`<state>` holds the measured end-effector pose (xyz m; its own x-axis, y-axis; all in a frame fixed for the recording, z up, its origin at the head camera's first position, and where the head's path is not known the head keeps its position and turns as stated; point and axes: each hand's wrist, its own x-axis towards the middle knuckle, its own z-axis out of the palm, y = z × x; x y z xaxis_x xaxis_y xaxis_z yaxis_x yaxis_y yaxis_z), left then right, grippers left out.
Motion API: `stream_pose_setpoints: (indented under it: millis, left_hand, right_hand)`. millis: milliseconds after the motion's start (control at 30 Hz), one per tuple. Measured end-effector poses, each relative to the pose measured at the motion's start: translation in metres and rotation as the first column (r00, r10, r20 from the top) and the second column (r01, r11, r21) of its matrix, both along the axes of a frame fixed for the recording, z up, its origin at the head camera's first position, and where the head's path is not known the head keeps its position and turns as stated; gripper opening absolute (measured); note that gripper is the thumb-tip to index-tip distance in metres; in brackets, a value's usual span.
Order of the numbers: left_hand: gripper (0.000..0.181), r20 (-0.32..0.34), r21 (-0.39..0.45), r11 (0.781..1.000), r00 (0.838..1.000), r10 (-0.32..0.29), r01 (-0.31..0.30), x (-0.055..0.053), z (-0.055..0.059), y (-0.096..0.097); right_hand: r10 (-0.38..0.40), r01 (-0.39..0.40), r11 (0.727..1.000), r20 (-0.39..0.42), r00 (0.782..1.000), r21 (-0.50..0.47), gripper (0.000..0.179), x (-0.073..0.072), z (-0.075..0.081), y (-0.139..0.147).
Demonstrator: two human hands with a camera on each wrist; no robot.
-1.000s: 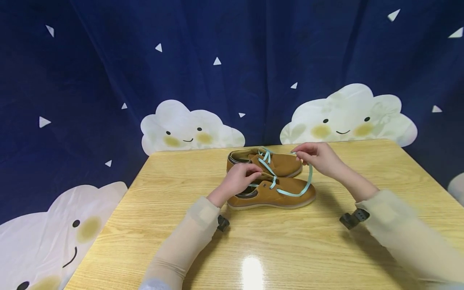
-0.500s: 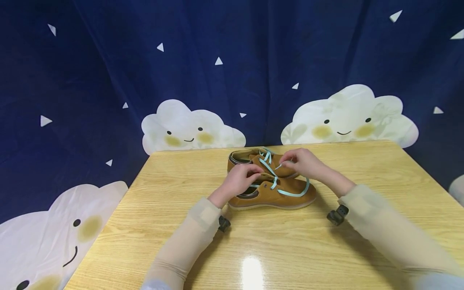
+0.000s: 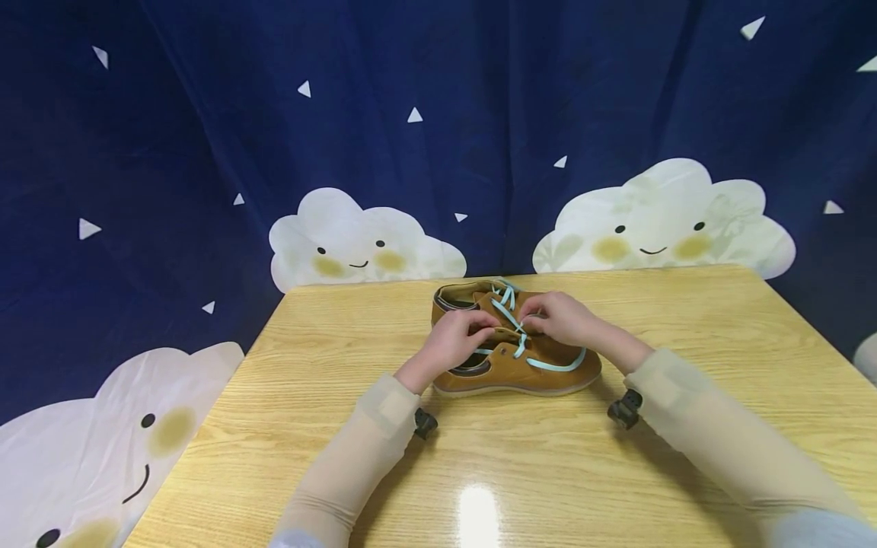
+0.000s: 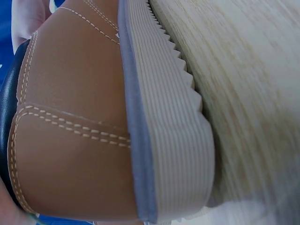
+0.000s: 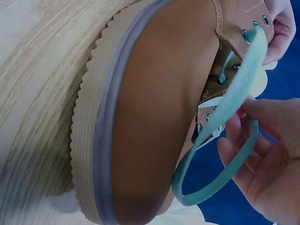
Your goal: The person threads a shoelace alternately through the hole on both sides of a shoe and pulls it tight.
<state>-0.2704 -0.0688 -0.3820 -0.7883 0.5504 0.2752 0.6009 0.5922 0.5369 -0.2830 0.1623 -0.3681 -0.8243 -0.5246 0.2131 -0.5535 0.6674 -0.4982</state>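
Note:
A brown lace-up shoe (image 3: 521,373) stands on the table with its toe to the right, and a second brown shoe (image 3: 441,310) stands right behind it. My left hand (image 3: 452,340) pinches the upper edge of the near shoe's eyelet flap (image 3: 505,334). Over the front of that shoe, my right hand (image 3: 560,320) pinches a light teal shoelace (image 3: 556,367) near its end, close to the eyelets. In the right wrist view the shoelace (image 5: 218,119) loops from an eyelet round to my right fingers (image 5: 253,112). The left wrist view shows mostly the shoe's side (image 4: 75,93) and ridged sole (image 4: 173,140).
Both shoes are on a light wooden table (image 3: 548,457). Behind its back edge hangs a dark blue curtain (image 3: 479,137) with smiling clouds (image 3: 363,243). A small black device (image 3: 625,409) sits at my right wrist, another (image 3: 425,423) at my left.
My right hand has moved left and slightly down with the lace end, from beyond the far shoe's toe to the near shoe's eyelets. My left hand stays in place.

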Motion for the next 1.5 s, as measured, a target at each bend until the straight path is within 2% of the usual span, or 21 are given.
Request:
stream_pose_setpoints:
  millis: [400,900,1200,1367,1500]
  left_hand:
    - [0.015,0.005,-0.004,1.0,1.0,0.002,-0.002,0.002,0.002,0.0]
    - [0.015,0.015,0.003,1.0,1.0,0.005,-0.005,0.0,0.0,0.0]
    - [0.016,0.035,-0.002,1.0,0.999,0.009,-0.009,0.001,0.0,0.0]
    - [0.012,0.03,0.043,0.997,0.998,0.058,-0.059,-0.001,0.0,0.002]
    - [0.009,0.032,0.075,0.991,0.994,0.108,-0.11,-0.004,0.001,0.002]
  right_hand:
    - [0.009,-0.009,1.0,0.001,1.0,0.01,0.007,-0.002,0.0,-0.004]
    - [0.042,-0.043,0.999,0.047,0.998,0.032,0.009,-0.003,0.006,-0.006]
    - [0.061,-0.063,0.993,0.026,0.998,0.1,0.009,-0.002,0.002,-0.012]
    - [0.069,-0.071,0.995,0.04,0.997,0.072,0.011,-0.002,0.0,-0.011]
    - [0.056,-0.059,0.998,0.085,0.995,0.026,0.016,-0.003,-0.002,-0.009]
